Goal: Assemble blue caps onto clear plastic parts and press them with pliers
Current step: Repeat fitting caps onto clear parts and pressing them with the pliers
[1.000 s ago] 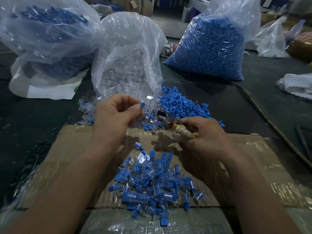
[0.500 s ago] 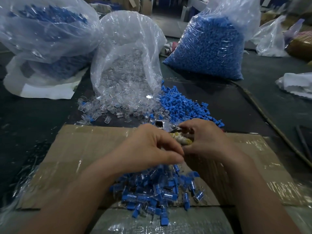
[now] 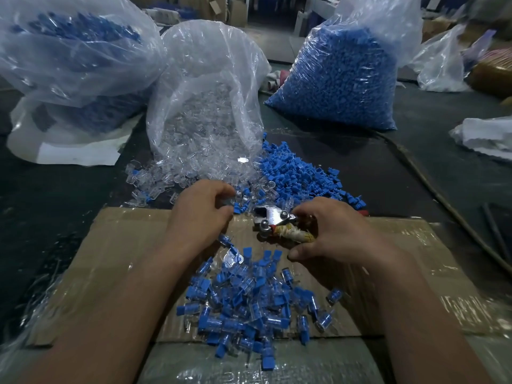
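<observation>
My right hand [image 3: 329,231] grips the wrapped handles of the metal pliers [image 3: 273,220], whose jaws point left over the cardboard. My left hand [image 3: 201,210] reaches into the loose clear plastic parts [image 3: 177,176] at the mouth of the open bag, fingers curled at a small piece that I cannot make out. Loose blue caps [image 3: 299,176] lie in a heap just behind the pliers. A pile of assembled parts [image 3: 249,297], clear bodies with blue caps, sits on the cardboard between my forearms.
The taped cardboard sheet [image 3: 124,259] covers the near table. Behind stand a bag of clear parts [image 3: 205,92], a full bag of blue caps [image 3: 340,76] and another bag [image 3: 69,51] at the left. A cable [image 3: 443,200] runs along the right.
My left hand has moved from beside the pliers forward and left to the clear parts. The right hand has stayed put with the pliers, whose jaws now show.
</observation>
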Available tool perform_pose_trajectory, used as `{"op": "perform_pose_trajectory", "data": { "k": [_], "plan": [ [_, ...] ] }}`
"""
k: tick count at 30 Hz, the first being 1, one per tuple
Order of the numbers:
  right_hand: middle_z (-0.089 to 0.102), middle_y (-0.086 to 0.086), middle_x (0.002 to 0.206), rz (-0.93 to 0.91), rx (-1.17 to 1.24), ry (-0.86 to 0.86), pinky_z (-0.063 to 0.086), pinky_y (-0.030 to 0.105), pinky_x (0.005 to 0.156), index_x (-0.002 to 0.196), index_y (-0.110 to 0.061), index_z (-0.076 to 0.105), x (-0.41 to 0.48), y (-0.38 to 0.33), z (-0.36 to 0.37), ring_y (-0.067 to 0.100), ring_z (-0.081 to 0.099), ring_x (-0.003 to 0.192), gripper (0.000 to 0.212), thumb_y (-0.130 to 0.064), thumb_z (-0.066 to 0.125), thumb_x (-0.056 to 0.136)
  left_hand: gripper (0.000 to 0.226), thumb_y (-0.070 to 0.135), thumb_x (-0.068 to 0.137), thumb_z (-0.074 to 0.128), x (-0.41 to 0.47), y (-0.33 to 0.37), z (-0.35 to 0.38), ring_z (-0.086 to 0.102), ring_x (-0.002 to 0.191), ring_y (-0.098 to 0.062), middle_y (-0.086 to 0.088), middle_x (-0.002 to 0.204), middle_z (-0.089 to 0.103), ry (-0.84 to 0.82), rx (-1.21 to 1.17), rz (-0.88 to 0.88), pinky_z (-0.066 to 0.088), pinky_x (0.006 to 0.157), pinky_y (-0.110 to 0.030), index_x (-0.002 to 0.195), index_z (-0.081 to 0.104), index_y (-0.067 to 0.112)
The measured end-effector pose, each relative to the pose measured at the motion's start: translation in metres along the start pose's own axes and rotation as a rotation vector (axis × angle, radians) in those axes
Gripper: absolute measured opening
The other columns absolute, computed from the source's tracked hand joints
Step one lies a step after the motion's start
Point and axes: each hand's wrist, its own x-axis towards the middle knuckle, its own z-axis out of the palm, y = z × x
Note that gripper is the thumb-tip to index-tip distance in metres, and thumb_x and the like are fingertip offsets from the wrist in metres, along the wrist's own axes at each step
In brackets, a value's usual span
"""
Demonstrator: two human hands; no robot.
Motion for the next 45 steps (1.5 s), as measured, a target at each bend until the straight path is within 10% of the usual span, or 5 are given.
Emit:
{"op": "perform_pose_trajectory", "data": {
  "k": [8,24,35,45],
  "plan": [
    [0.035,-0.018,0.096,0.025,0.004,-0.019,0.030,0.025,0.079,0.130,-0.026,0.045,0.0034,0.0047,0.0019,0.005,0.035,0.097,0.085,-0.057,0.075,0.057,0.038,0.028,0.085,0.064,0.0015,0.0015,0.0036,0.053,0.106,-0.017,0.000,0.114,0.056,-0.160,0.136,0.029,0.045,0.092,-0.037,0.122,0.057,0.026],
    [0.044,-0.014,0.101,0.066,0.072,0.028,0.035,0.026,0.077,0.121,-0.027,0.054,-0.0012,0.0015,-0.0015,0.007,0.044,0.095,0.061,-0.060,0.063,0.071,0.021,0.018,0.081,0.069,0.0067,0.0009,0.0067,0.051,0.080,-0.009,0.017,0.080,0.049,-0.120,0.038,0.055,0.043,0.075,-0.027,0.100,0.061,0.021],
    [0.044,-0.014,0.098,0.068,0.061,0.022,0.034,0.026,0.074,0.122,-0.027,0.054,-0.0002,0.0017,-0.0007,0.007,0.043,0.093,0.061,-0.061,0.062,0.071,0.010,0.017,0.078,0.070,0.0068,0.0009,0.0079,0.046,0.109,-0.004,0.010,0.124,0.052,-0.160,0.001,0.204,0.034,0.095,-0.024,0.086,0.064,0.019],
    [0.042,-0.014,0.099,0.075,0.040,0.003,0.034,0.026,0.075,0.122,-0.028,0.052,0.0006,0.0015,-0.0001,0.006,0.042,0.094,0.062,-0.062,0.060,0.072,0.011,0.017,0.081,0.068,0.0083,0.0006,0.0079,0.053,0.078,-0.008,0.008,0.083,0.054,-0.026,-0.002,0.106,0.038,0.073,-0.018,0.091,0.064,0.017]
  ]
}}
